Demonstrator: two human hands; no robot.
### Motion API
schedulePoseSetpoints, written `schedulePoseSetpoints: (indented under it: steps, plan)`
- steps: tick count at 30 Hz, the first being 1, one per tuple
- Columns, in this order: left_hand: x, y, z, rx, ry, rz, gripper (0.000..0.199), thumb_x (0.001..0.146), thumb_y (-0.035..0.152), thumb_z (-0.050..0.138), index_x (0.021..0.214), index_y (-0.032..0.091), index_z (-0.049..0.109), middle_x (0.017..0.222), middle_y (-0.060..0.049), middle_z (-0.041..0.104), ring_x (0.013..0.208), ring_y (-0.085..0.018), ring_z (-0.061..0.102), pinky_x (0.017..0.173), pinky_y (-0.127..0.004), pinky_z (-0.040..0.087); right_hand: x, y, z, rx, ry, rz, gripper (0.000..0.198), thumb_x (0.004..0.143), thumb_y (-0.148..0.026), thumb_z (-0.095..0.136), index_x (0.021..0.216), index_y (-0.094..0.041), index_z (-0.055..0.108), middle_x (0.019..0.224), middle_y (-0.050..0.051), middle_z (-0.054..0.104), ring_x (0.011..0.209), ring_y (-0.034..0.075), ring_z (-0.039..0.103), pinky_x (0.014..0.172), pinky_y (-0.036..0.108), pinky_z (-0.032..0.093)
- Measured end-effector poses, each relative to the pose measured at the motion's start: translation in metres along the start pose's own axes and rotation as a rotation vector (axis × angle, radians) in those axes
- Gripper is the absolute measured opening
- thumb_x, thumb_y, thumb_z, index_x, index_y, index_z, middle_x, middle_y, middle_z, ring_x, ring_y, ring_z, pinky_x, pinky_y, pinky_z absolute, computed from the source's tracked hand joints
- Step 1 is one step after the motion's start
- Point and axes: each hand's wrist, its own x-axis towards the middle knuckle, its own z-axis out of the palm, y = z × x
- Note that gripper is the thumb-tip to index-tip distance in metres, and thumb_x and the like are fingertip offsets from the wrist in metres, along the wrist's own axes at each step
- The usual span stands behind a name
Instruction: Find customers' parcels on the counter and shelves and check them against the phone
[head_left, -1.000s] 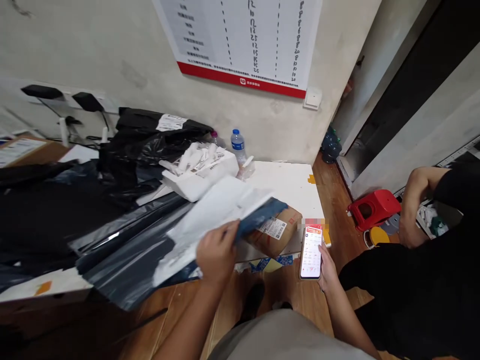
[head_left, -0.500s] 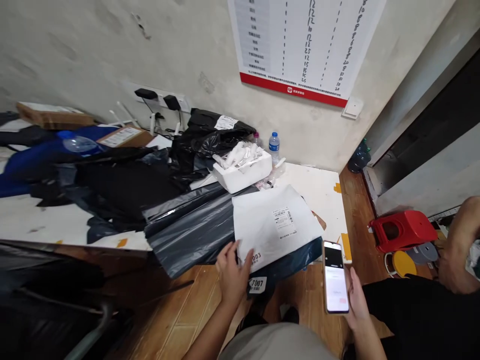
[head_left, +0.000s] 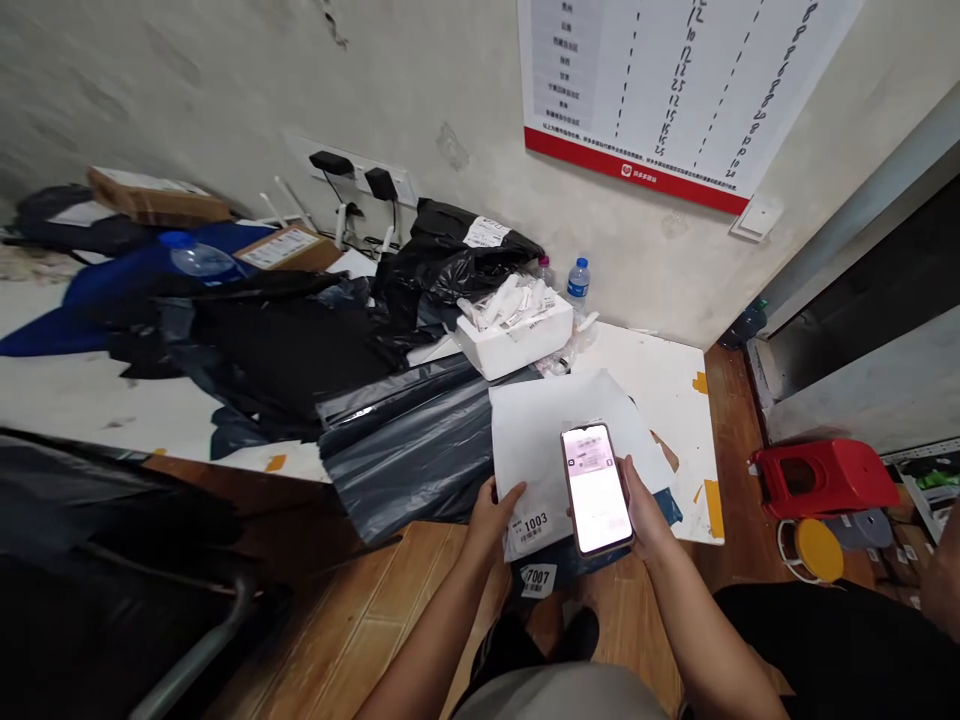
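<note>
In my right hand (head_left: 641, 500) is a smartphone (head_left: 598, 505), its lit screen facing up and showing a camera picture at the top. The phone is held over a white mailing bag (head_left: 525, 430) and hides most of the printed label there. My left hand (head_left: 493, 515) grips the bag's near left edge, thumb on top and fingers underneath. A sticker reading 1003 (head_left: 531, 525) shows beside that thumb. Under the white bag lies a dark blue mailing bag (head_left: 570, 560) with a sticker reading 7007 (head_left: 538, 578).
A grey plastic bag roll (head_left: 412, 440) and a white foam box (head_left: 517, 335) of crumpled strips lie on the white table (head_left: 675, 400). Black bags (head_left: 285, 340) cover its left part. At right are a red stool (head_left: 825, 480) and another person's dark clothing (head_left: 817, 640).
My right hand has brought the phone leftward from beside the white bag to over its label. The phone's screen now displays a label-like picture. My left hand has closed on the bag's edge.
</note>
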Motion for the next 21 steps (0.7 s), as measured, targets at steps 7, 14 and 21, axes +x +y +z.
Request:
schedulePoseSetpoints:
  steps: [7,14,21]
  plan:
    - [0.011,-0.006,-0.004,0.059,-0.023,0.078,0.042,0.075,0.023,0.072,0.115,0.015,0.061,0.097,-0.008,0.071,0.080,-0.020,0.068,0.064,-0.028,0.055,-0.003,-0.006,0.004,0.022,-0.045,0.077,0.071,0.077,-0.078,0.059,0.117,-0.019,0.064,0.095,0.008,0.079,0.077,0.026,0.075,0.073,0.041,0.060]
    - [0.011,0.003,-0.005,0.303,0.031,0.140,0.062,0.065,0.039,0.077,0.117,0.010,0.062,0.100,-0.015,0.067,0.106,-0.037,0.063,0.090,-0.050,0.053,-0.002,-0.006,0.004,0.030,-0.048,0.073,0.081,0.068,-0.083,0.063,0.116,-0.018,0.063,0.093,0.008,0.079,0.072,0.025,0.075,0.072,0.041,0.061]
    - [-0.041,-0.008,-0.011,0.983,-0.195,1.002,0.056,0.068,0.032,0.079,0.120,0.017,0.063,0.137,-0.020,0.056,0.133,-0.041,0.047,0.110,-0.060,0.039,0.001,-0.003,0.004,0.060,-0.004,0.058,0.081,0.066,-0.082,0.066,0.116,-0.019,0.065,0.105,0.010,0.078,0.096,0.029,0.074,0.094,0.046,0.056]
